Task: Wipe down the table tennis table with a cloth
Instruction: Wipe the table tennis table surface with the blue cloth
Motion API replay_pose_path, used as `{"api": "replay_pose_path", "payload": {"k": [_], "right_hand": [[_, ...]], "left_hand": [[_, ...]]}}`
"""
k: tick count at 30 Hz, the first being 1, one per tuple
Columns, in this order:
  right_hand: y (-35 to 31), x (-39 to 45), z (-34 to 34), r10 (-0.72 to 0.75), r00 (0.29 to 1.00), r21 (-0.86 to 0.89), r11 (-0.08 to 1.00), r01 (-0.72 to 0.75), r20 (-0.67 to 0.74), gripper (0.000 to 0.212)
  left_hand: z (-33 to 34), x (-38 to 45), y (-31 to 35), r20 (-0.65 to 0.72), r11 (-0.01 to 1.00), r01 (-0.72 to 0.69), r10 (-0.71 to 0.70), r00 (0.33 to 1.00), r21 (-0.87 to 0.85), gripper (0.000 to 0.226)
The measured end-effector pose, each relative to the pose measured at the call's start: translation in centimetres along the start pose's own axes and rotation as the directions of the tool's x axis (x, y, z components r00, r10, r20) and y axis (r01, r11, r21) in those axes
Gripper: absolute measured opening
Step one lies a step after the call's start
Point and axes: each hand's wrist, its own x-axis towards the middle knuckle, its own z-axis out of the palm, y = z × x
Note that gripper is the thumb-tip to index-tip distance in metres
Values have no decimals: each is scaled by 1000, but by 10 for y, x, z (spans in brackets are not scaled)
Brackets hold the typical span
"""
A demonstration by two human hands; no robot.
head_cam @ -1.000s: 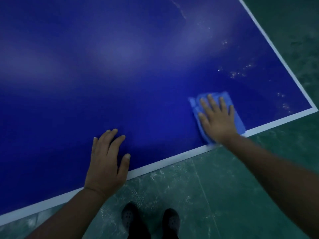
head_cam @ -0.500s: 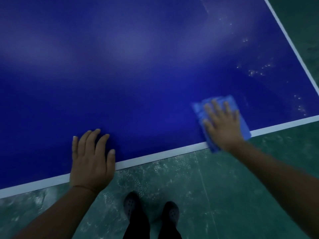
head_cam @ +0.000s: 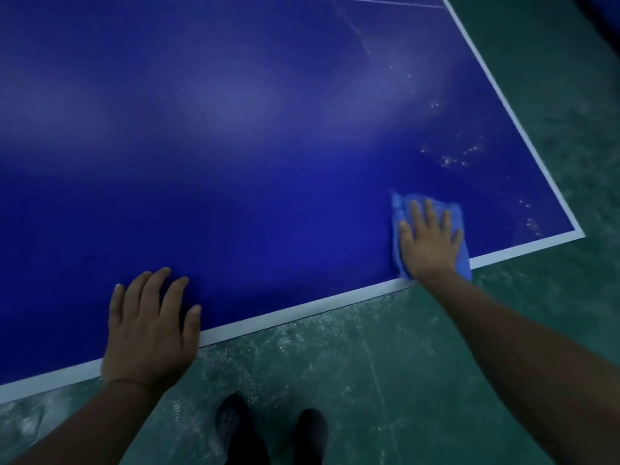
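We are leaning over the blue table tennis table, which is filling most of the view, its white edge line running along the near side and turning at the corner on the right. Below it the green floor is showing pale scuffs, and our two dark shoes are standing on it just beside the near edge. Our left hand is lying flat on the table at the near edge, fingers straight and slightly spread, holding nothing. Our right hand is pressing flat on the blue cloth, fingers straight and spread rather than curled round it. The cloth is lying on the table near the right corner, its near end reaching over the white line. Small pale specks are glinting on the surface beyond the cloth, toward the far right.
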Motion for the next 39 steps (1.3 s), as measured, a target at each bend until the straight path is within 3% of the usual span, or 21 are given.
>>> {"api": "replay_pose_path", "payload": {"k": [2,3,4,6,8,11,13,15,18,20,22,23,24,25,26,27,28,31,33,35,39], "right_hand": [[-11,3,-1,251,968,104,962,-251,10,59],[-30,-3,3,249,969,99,964,-248,8,59],[-52,-10,10,157,987,76,985,-156,-10,59],[-99,-27,23,-179,983,2,984,179,-29,60],[-130,-31,25,-464,885,-24,885,465,31,63],[-123,9,16,-574,818,-22,818,575,33,59],[-82,45,12,-440,898,-70,896,439,-6,57],[-10,69,7,-145,989,-30,989,144,-42,57],[98,71,-3,270,963,111,958,-266,-21,61],[110,65,0,333,943,131,936,-327,-22,63],[76,51,6,160,984,119,982,-150,-78,59],[54,40,9,-51,993,83,995,60,-102,57],[35,27,13,-326,940,21,944,329,-102,56],[25,17,15,-583,809,-41,812,582,-69,56],[27,16,14,-746,666,-80,664,744,-6,56],[36,28,8,-822,567,-89,562,823,49,57],[50,45,2,-840,539,-98,532,841,64,58],[93,98,-16,-749,661,-130,651,748,51,60],[104,110,-19,-728,684,-138,674,726,43,58],[97,102,-13,-798,600,-152,588,794,50,58],[82,96,-4,-938,337,-152,322,934,81,55]], "left_hand": [[0,0,2,-7,1000,9,-9,1000,-2,66],[0,0,3,-19,1000,10,-10,1000,-3,66],[-1,-1,4,-39,1000,12,-12,999,-6,66],[-2,-2,11,-87,999,32,-34,996,-24,66],[-2,0,33,-119,998,26,-33,992,-63,61],[7,11,95,-94,990,-106,97,991,-97,56],[19,20,139,-44,979,-183,180,983,-94,56],[32,27,168,0,975,-208,209,978,-77,58],[46,33,179,63,978,-207,206,977,12,62],[51,35,178,83,978,-197,192,978,62,63],[53,36,179,97,978,-187,178,979,91,65],[52,36,180,99,978,-182,172,980,101,67],[52,36,181,98,979,-174,164,982,110,69],[51,36,182,100,979,-168,157,983,116,71],[50,36,182,101,979,-165,154,983,119,72],[50,36,183,98,979,-166,155,983,120,73],[50,36,183,91,978,-171,160,983,120,72],[50,37,185,68,979,-168,161,985,113,71],[49,38,188,60,982,-161,155,986,102,71],[48,37,188,67,984,-155,149,987,93,72],[45,37,188,77,991,-128,125,989,40,67]]}}
